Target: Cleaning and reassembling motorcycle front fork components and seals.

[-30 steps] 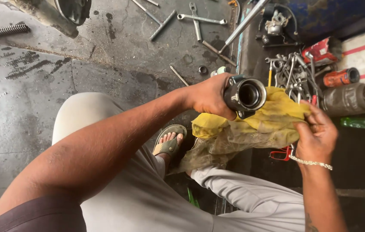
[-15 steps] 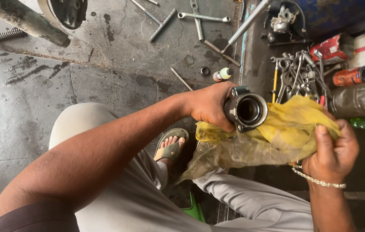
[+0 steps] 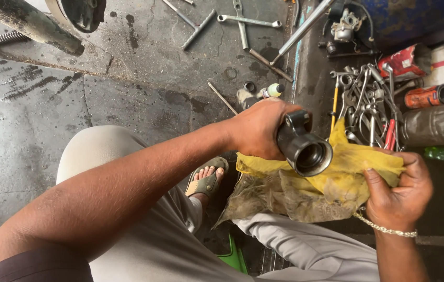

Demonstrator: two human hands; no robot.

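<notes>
My left hand (image 3: 256, 128) grips a black metal tube (image 3: 305, 149) with its round open end turned up toward the camera. Under and beside the tube lies a dirty yellow rag (image 3: 318, 183), bunched and stained grey at its lower left. My right hand (image 3: 399, 190) clutches the right end of that rag, fingers closed on the cloth. A thin chain bracelet (image 3: 386, 228) circles the right wrist. Both hands are held over my knees, which are clad in light trousers (image 3: 143, 245).
A pile of spanners (image 3: 365, 96) lies right of the tube, with an orange can (image 3: 428, 96), a dark bottle (image 3: 436, 125) and a red pouch (image 3: 405, 61). More wrenches (image 3: 243, 21) and a small white bottle (image 3: 270, 91) rest on the oily concrete floor (image 3: 128, 89). My sandalled foot (image 3: 207, 180) is below.
The view and my hands shifted slightly; the tube's open end tilted lower right. My right hand gathered the rag tighter and moved down a little.
</notes>
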